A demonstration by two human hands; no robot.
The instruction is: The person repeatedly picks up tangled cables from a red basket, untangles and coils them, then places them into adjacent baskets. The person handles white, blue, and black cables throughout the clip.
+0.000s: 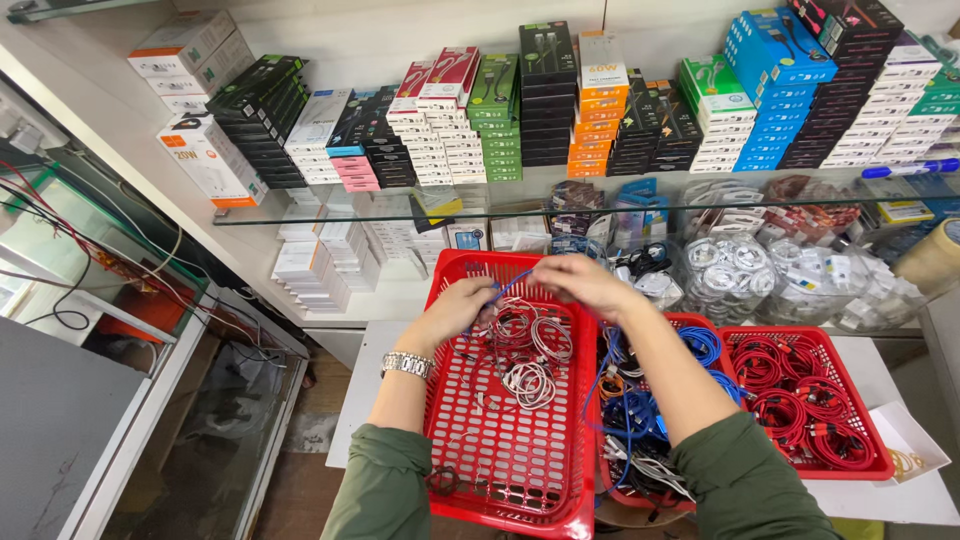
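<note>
Left hand (462, 305) and right hand (580, 282) raised close together over the far end of a big red basket (500, 470), fingers pinched shut on a thin blue cable (512, 287) stretched between them; the cable trails down from the right hand toward the next basket. Left wrist carries a metal watch (406, 364); both arms in green sleeves (385, 490). Under the hands, in the big basket, lies a loose heap of coiled white and pink cables (528, 350), piled toward the far end, the near end of the mesh floor mostly bare. Just right of it, touching, a second red basket (690, 322) holds tangled blue cables (632, 412) with some white ones at its near end; the right forearm crosses above it and hides part of it. Further right, a third red basket (872, 445) is filled with red cables (800, 395). All three sit on a white worktop (360, 400). Beyond the hands, clear bags of coiled white cables (735, 272) crowd the back of the worktop under a glass shelf (320, 212), which bears stacked boxes (500, 110) in white, black, green, orange and blue. A glass display case (150, 400) stands to the left, well apart.
</note>
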